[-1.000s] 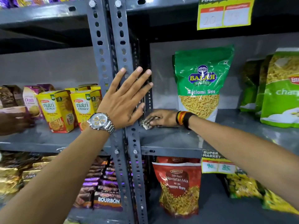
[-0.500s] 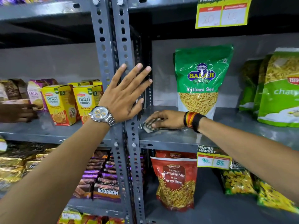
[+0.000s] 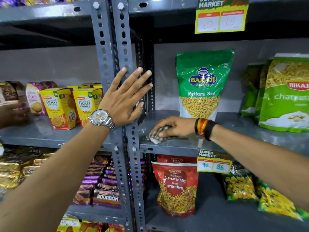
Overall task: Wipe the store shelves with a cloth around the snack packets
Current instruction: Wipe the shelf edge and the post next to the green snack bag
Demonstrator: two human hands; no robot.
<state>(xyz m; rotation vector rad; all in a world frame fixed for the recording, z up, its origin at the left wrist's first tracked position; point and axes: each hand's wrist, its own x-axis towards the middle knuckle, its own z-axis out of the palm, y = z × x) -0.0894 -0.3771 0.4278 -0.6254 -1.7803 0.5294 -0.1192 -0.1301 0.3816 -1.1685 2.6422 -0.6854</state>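
One cloth point(image 3: 157, 135), one Ratlami Sev packet point(image 3: 203, 84)

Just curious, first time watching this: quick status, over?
Left hand flat on upright post. Right hand pressing cloth on shelf. Green Ratlami Sev packet stands just behind.

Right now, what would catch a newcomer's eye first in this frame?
The left hand, with its silver wristwatch, lies flat and open against the grey slotted upright at centre. Just right of it, the right hand presses a crumpled cloth onto the grey shelf, in front of a bright green Ratlami Sev packet standing upright behind it. On the shelf below stands a red Navratan Mix packet.
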